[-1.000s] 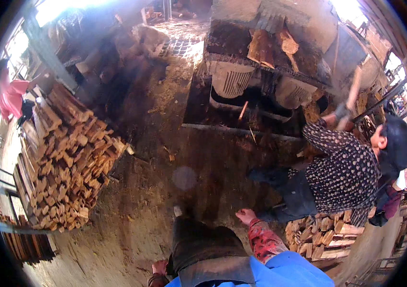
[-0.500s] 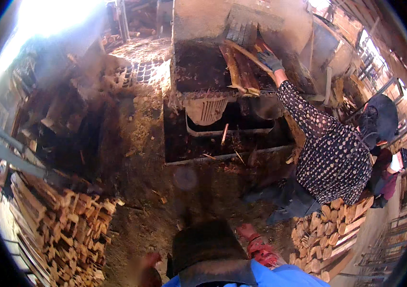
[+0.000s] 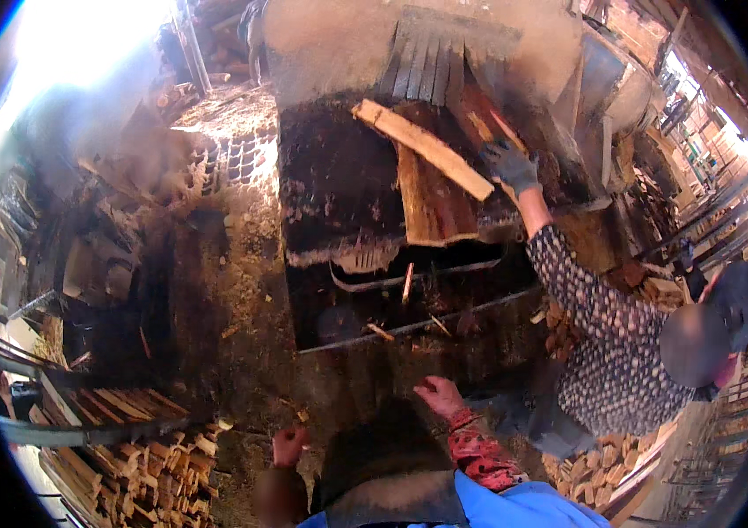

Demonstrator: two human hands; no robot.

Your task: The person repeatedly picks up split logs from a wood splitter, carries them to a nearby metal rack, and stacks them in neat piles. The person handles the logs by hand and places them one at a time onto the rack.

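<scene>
Low in the head view, my left hand (image 3: 290,446) is raised with nothing in it, its fingers loosely bent and apart. My right hand (image 3: 441,396), beyond a red patterned cuff, reaches forward with fingers extended and holds nothing. Both stay short of the dark machine table (image 3: 330,185). On that table a pale plank (image 3: 424,148) lies slantwise over bark-edged boards (image 3: 431,207). A co-worker's gloved hand (image 3: 512,167) rests by the plank's right end, over a reddish board (image 3: 484,114).
The co-worker in a dotted top (image 3: 620,352) bends in from the right. Split-wood stacks stand at lower left (image 3: 158,471) and lower right (image 3: 598,466). A metal rail (image 3: 83,433) crosses the left side. Wood scraps (image 3: 407,283) lie below the table edge.
The pale plank has shifted left and toward me, turning its broad face up. Both my hands have moved forward. The co-worker's gloved hand has come nearer, and their head has turned.
</scene>
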